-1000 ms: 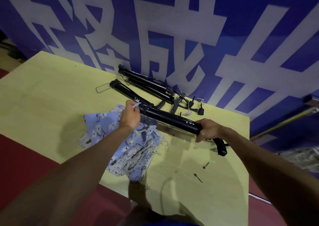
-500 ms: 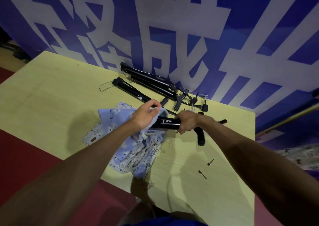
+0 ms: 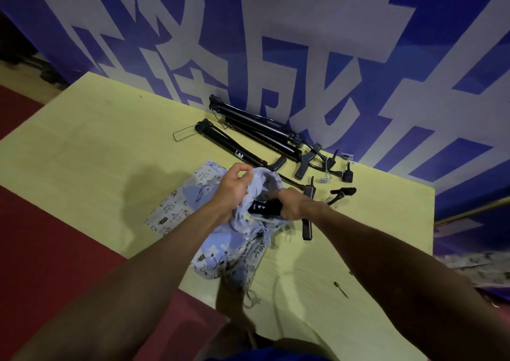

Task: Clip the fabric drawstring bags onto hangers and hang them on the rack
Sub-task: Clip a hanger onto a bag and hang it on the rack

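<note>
Both fists clamp: my left hand (image 3: 234,188) bunches the mouth of the blue bag (image 3: 220,250); at its three o'clock, my right hand (image 3: 294,207) grips, I think, a black tube (image 3: 263,208).

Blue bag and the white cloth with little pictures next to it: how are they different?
The blue bag is bunched up and gripped by the left hand; the white cloth lies flat on the table, untouched by either hand. The blue bag has a black tube, held by the right hand, in its folds; the white cloth has no such thing showing in it. Both are thin printed fabric.
</note>
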